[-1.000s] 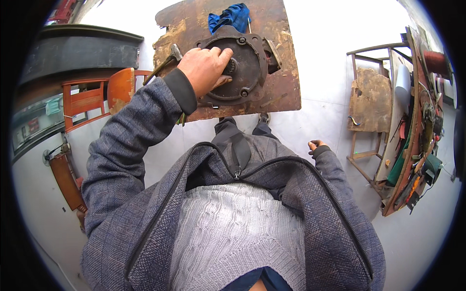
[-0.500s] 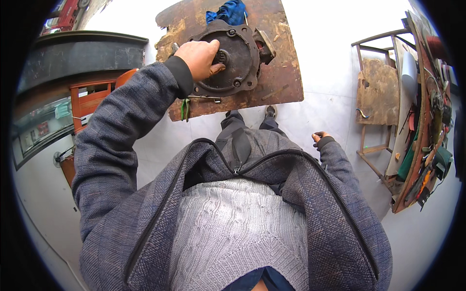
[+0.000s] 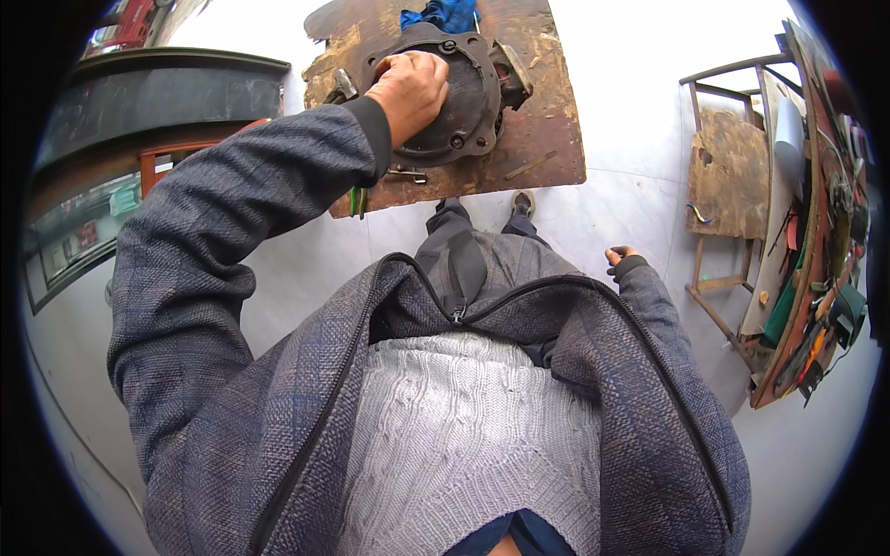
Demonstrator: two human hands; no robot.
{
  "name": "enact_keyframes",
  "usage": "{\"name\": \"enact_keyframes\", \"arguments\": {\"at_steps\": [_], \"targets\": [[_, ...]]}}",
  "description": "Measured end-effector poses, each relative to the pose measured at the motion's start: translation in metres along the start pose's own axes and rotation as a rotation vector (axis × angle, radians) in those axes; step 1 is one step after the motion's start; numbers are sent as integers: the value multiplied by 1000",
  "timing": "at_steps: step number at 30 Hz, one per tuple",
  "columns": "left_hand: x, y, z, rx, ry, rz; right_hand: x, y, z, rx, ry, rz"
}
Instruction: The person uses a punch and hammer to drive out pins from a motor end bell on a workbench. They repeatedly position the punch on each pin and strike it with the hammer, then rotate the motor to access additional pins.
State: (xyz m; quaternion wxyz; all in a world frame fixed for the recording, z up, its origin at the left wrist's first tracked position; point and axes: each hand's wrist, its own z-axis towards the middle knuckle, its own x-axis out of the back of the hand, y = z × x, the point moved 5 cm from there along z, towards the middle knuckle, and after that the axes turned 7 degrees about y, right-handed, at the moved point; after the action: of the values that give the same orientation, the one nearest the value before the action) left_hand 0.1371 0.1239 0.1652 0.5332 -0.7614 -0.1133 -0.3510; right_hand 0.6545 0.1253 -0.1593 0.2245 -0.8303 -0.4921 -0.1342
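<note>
Worn wooden table [image 3: 553, 111] largest, spreading beneath and to the right of the left hand [image 3: 414, 91]. Next, directly under that hand, the dark round casing [image 3: 473, 97] with its lobed flange; it sits on the table, its face turned up. Looks like cast metal: judged heavy, rigid, not easily dented, probably slick if the dark film is grease. Best hold, estimated: both hands on opposite flange lobes, fingers under the rim, rather than one hand on the smooth face. Blue cloth [image 3: 445, 14] beyond the hand, cut by the upper picture edge; soft, light. Block with a reddish interior [image 3: 513, 76] right of the hand, beside the flange. Left hand itself: fingers bent and drawn together over the middle-left of the face; whether they pinch anything cannot be told, the fingertips being hidden. Right hand [image 3: 621, 255] well apart, lower right, off the table, fingers loosely curled; contents, if any, unreadable. Metal-headed tool [image 3: 345, 84] just left of the left hand. Green-handled pliers [image 3: 358, 201] nearer the body. Thin strip [image 3: 531, 165] to the hand's lower right. Smallest: flange bolt [image 3: 457, 142], same direction, closer.
</note>
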Motion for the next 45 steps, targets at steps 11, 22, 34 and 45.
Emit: {"name": "enact_keyframes", "arguments": {"at_steps": [11, 22, 34, 45], "targets": [[-17, -5, 28, -13, -422, -357, -16, -23, 5, 80, -23, 5], [-14, -73, 29, 272, -269, -788, -14, -42, -16, 127, -12, -96], [-273, 47, -217, 1263, -287, -1362, -64, -62, -39, 119, 100, -210], [-280, 230, -208, 1061, -540, -1762, -149, -147, -134, 70, 32, -63]]}}
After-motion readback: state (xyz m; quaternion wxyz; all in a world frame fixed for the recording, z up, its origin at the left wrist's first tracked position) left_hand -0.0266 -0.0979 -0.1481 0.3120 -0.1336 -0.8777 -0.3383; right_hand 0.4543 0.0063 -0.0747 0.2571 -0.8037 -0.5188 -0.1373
